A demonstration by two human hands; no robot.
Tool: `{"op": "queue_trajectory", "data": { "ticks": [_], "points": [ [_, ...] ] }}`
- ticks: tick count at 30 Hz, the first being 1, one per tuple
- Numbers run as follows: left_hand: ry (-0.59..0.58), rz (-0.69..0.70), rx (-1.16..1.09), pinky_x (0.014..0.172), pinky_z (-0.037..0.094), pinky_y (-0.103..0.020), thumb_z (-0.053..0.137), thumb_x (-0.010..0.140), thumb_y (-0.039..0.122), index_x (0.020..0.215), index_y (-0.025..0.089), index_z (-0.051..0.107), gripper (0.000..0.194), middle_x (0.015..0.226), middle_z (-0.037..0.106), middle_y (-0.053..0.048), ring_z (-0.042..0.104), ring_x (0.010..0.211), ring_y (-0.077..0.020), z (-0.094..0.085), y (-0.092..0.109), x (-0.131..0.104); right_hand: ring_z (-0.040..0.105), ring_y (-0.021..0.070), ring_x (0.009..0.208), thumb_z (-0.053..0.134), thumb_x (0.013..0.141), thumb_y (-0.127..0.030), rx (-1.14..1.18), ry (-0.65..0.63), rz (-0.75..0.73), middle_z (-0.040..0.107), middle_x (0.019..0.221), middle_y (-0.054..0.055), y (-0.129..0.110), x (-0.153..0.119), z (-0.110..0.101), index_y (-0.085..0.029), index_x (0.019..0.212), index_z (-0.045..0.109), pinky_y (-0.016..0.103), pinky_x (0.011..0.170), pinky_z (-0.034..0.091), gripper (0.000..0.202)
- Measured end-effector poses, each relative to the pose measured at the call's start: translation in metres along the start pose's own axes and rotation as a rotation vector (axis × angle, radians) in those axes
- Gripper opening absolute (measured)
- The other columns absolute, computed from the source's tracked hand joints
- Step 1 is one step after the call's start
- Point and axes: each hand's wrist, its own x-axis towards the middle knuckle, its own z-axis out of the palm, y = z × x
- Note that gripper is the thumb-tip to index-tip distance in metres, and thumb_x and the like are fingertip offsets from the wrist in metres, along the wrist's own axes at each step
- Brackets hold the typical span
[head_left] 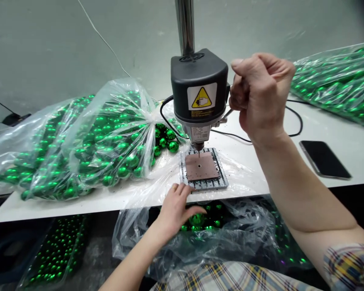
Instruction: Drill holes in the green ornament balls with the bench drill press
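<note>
A small black drill press (pixel 200 81) stands in front of me, its bit pointing down over a brown square plate (pixel 210 171) with a hole in it. The plate lies on the grey slotted base (pixel 223 182), which is strewn with dark shavings. My right hand (pixel 261 91) is closed in a fist around the feed lever at the press's right side; most of the lever is hidden by the fingers. At the base's front edge rests my left hand (pixel 177 206), thumb spread and fingers stretched toward the base. I see nothing held in it.
Clear plastic bags of shiny green balls (pixel 109 149) lie left of the press, with another green-filled bag (pixel 336 85) at the back right. A phone (pixel 325 159) lies on the white table (pixel 255 161). Below the front edge hangs an open plastic bag (pixel 236 234) holding green balls.
</note>
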Motion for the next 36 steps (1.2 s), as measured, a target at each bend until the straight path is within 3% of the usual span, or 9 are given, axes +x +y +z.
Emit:
{"op": "queue_trajectory", "data": {
  "ticks": [4, 8, 11, 14, 17, 20, 23, 29, 36],
  "points": [
    [0.304, -0.112, 0.080, 0.087, 0.048, -0.042, 0.054, 0.096, 0.023, 0.109, 0.024, 0.065, 0.017, 0.098, 0.065, -0.009, 0.059, 0.093, -0.0266, -0.016, -0.048, 0.061, 0.023, 0.0068, 0.031, 0.074, 0.077, -0.020, -0.006, 0.023, -0.013, 0.031, 0.039, -0.006, 0.000, -0.001, 0.002, -0.023, 0.046, 0.033, 0.030, 0.030, 0.011, 0.051],
    [0.127, -0.252, 0.212, 0.094, 0.046, -0.049, 0.064, 0.072, 0.000, 0.106, 0.022, 0.071, 0.041, 0.107, 0.059, -0.013, 0.056, 0.102, -0.0340, -0.016, -0.092, 0.139, 0.024, 0.0056, 0.031, 0.075, 0.085, -0.033, -0.060, -0.044, -0.039, 0.033, 0.038, -0.007, 0.010, 0.004, -0.005, -0.023, 0.050, 0.033, 0.029, 0.030, 0.015, 0.055],
    [0.022, -0.286, 0.204, 0.094, 0.047, -0.049, 0.067, 0.062, -0.004, 0.102, 0.022, 0.073, 0.048, 0.106, 0.058, -0.012, 0.058, 0.100, -0.0338, -0.015, -0.108, 0.162, 0.024, 0.0052, 0.031, 0.075, 0.086, -0.034, -0.054, -0.073, -0.057, 0.034, 0.038, -0.007, 0.015, 0.006, -0.009, -0.023, 0.051, 0.034, 0.029, 0.030, 0.016, 0.055],
    [0.197, -0.320, 0.005, 0.092, 0.049, -0.043, 0.074, 0.064, 0.005, 0.108, 0.022, 0.071, 0.047, 0.101, 0.058, -0.008, 0.060, 0.094, -0.0276, -0.022, -0.110, 0.154, 0.024, 0.0054, 0.030, 0.076, 0.084, -0.036, -0.033, -0.071, -0.061, 0.032, 0.038, -0.007, 0.014, 0.005, -0.007, -0.023, 0.050, 0.033, 0.028, 0.029, 0.014, 0.056],
    [0.339, -0.426, -0.528, 0.079, 0.051, -0.034, 0.077, 0.073, 0.026, 0.120, 0.021, 0.063, 0.049, 0.103, 0.062, -0.006, 0.062, 0.083, -0.0193, -0.035, -0.096, 0.131, 0.025, 0.0072, 0.030, 0.078, 0.081, -0.036, -0.010, -0.024, -0.055, 0.033, 0.038, -0.006, 0.008, 0.003, -0.003, -0.023, 0.048, 0.034, 0.029, 0.028, 0.013, 0.056],
    [0.249, -0.532, -1.081, 0.072, 0.052, -0.030, 0.074, 0.078, 0.037, 0.129, 0.023, 0.056, 0.056, 0.107, 0.067, -0.005, 0.065, 0.077, -0.0156, -0.041, -0.072, 0.109, 0.027, 0.0098, 0.031, 0.078, 0.079, -0.038, -0.049, -0.018, -0.032, 0.036, 0.038, -0.005, 0.004, 0.002, -0.001, -0.024, 0.047, 0.035, 0.031, 0.030, 0.016, 0.056],
    [0.155, -0.598, -1.349, 0.077, 0.055, -0.031, 0.077, 0.077, 0.035, 0.130, 0.024, 0.056, 0.058, 0.109, 0.070, -0.005, 0.068, 0.083, -0.0164, -0.035, -0.051, 0.093, 0.027, 0.0114, 0.031, 0.078, 0.078, -0.038, -0.062, -0.014, -0.024, 0.035, 0.039, -0.005, 0.003, 0.002, -0.002, -0.025, 0.047, 0.034, 0.032, 0.030, 0.017, 0.055],
    [0.157, -0.535, -1.157, 0.078, 0.051, -0.027, 0.090, 0.064, 0.025, 0.127, 0.021, 0.061, 0.069, 0.115, 0.071, -0.007, 0.067, 0.098, -0.0186, -0.006, -0.037, 0.081, 0.025, 0.0102, 0.031, 0.075, 0.078, -0.033, -0.072, -0.018, -0.010, 0.033, 0.040, -0.006, 0.006, 0.004, -0.003, -0.025, 0.048, 0.035, 0.031, 0.030, 0.019, 0.051],
    [0.219, -0.515, -1.014, 0.064, 0.049, -0.024, 0.090, 0.065, 0.041, 0.123, 0.015, 0.058, 0.071, 0.101, 0.072, -0.007, 0.064, 0.075, -0.0125, 0.019, -0.041, 0.088, 0.025, 0.0090, 0.031, 0.066, 0.075, -0.014, 0.045, 0.015, -0.003, 0.031, 0.038, -0.006, 0.001, 0.003, 0.001, -0.025, 0.044, 0.039, 0.031, 0.032, 0.011, 0.042]
  ]
}}
